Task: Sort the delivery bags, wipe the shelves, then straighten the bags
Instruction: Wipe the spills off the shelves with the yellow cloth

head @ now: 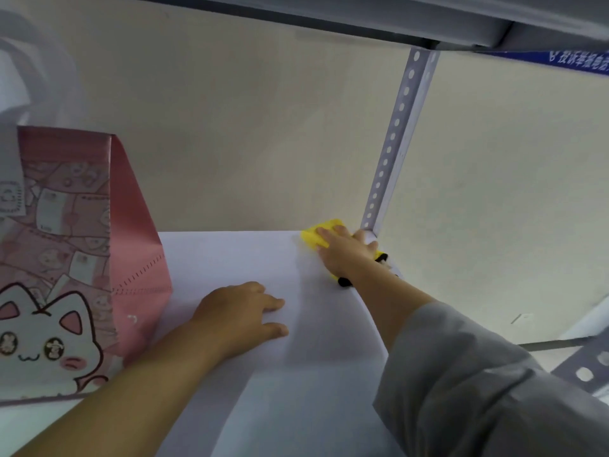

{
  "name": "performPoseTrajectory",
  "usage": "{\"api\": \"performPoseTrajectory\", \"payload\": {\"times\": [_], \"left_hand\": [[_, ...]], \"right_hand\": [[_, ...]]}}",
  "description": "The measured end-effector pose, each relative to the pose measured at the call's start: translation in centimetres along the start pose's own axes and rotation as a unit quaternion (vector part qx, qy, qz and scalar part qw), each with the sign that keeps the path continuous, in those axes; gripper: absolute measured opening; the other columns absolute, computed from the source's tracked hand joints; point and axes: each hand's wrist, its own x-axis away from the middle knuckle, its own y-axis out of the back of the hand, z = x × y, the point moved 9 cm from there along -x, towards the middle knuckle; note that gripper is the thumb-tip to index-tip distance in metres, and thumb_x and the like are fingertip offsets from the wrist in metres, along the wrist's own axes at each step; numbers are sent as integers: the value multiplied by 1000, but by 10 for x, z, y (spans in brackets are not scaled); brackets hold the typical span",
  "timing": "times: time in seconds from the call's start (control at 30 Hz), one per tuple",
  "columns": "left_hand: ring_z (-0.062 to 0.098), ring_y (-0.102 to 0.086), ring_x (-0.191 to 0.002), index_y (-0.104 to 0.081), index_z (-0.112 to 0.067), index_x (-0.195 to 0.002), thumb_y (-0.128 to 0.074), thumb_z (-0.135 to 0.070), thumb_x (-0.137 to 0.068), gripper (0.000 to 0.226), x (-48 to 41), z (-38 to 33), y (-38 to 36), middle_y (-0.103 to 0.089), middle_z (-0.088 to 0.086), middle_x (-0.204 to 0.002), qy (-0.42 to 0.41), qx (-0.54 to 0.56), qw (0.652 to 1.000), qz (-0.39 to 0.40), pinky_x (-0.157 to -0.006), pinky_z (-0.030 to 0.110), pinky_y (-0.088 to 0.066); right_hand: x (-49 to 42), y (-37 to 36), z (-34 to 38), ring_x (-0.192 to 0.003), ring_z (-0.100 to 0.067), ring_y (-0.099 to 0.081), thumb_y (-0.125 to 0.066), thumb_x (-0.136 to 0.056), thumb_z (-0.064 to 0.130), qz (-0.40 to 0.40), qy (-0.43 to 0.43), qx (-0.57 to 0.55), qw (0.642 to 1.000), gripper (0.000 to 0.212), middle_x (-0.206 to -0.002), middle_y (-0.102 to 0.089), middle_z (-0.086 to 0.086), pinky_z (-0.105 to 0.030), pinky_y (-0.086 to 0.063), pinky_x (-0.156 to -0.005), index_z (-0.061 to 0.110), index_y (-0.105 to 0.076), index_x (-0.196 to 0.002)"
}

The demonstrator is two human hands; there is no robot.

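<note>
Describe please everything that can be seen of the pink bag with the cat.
The pink bag stands upright at the left of the white shelf, its left part cut off by the picture edge. It looks like glossy paper. The front shows a white cartoon cat face below a pattern of pale cards; the plain pink side has a fold crease and a dashed line. The left hand lies flat on the shelf beside it, not touching.

A bag stands at the left edge of the shelf. The left hand rests flat near the shelf's middle, right of the bag. The right hand presses a cloth into the far right corner, just beside the post, under the upper shelf.
</note>
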Motion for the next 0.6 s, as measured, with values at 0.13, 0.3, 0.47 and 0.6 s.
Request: {"api": "performPoseTrajectory", "payload": {"times": [0.13,0.3,0.47,0.6], "left_hand": [[15,-35,-133,-38,-47,-134,-46,-69,-78,60,1,-1,-1,-30,-7,-150,0,0,1000,-4,-104,27,-29],[15,-30,-137,-36,-50,-134,-46,-69,-79,59,4,4,-4,-24,-8,-153,6,22,1000,-15,-108,27,-24],[14,-28,-137,-36,-51,-134,-45,-69,-79,59,5,5,-6,-24,-9,-153,10,28,999,-20,-108,28,-22],[15,-29,-137,-38,-49,-133,-48,-69,-78,59,5,4,-5,-24,-8,-153,16,30,999,-14,-108,29,-24]], "right_hand": [[22,-6,42,-127,-30,-26,-27,-90,62,18,172,13,985,45,-152,-20,14,-50,-21,-92,58,-22,-134],[7,8,-33,-127,-30,-29,-30,-95,49,-6,11,4,1000,42,-151,-24,11,-50,-25,-96,52,-24,-137],[4,4,-42,-136,-33,-16,-32,-94,33,1,-87,19,996,50,-153,-15,7,-54,-20,-101,49,-17,-139],[18,-2,5,-128,-33,-26,-28,-95,47,2,36,23,999,40,-151,-19,10,-55,-22,-96,54,-21,-134]]}}
